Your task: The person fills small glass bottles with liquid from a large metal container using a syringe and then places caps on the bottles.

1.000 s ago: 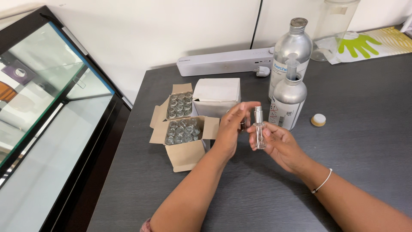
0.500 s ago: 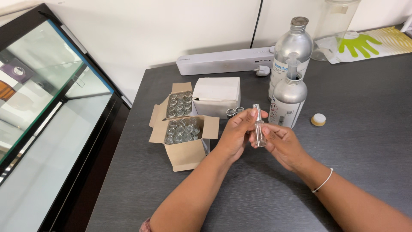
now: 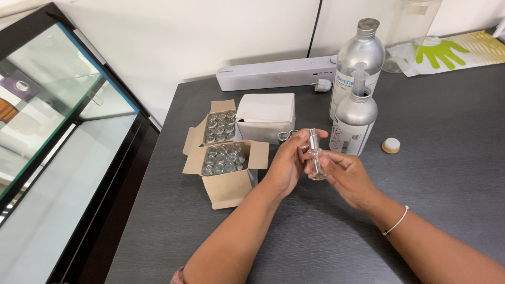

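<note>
Just in front of the smaller silver bottle, both hands meet around a small clear glass spray bottle, held upright above the dark table. Right hand is closed on the glass body from the side nearest the silver bottle, fingers wrapped under and around it. Left hand pinches the metal sprayer top, thumb and forefinger closed on it. Directly behind the smaller silver bottle stands a taller silver bottle. To its left sit a closed white box and two open cardboard boxes packed with glass vials. To its right lies a small yellow-and-white cap. Farther back, left of the taller bottle, a long white appliance runs along the wall.
</note>
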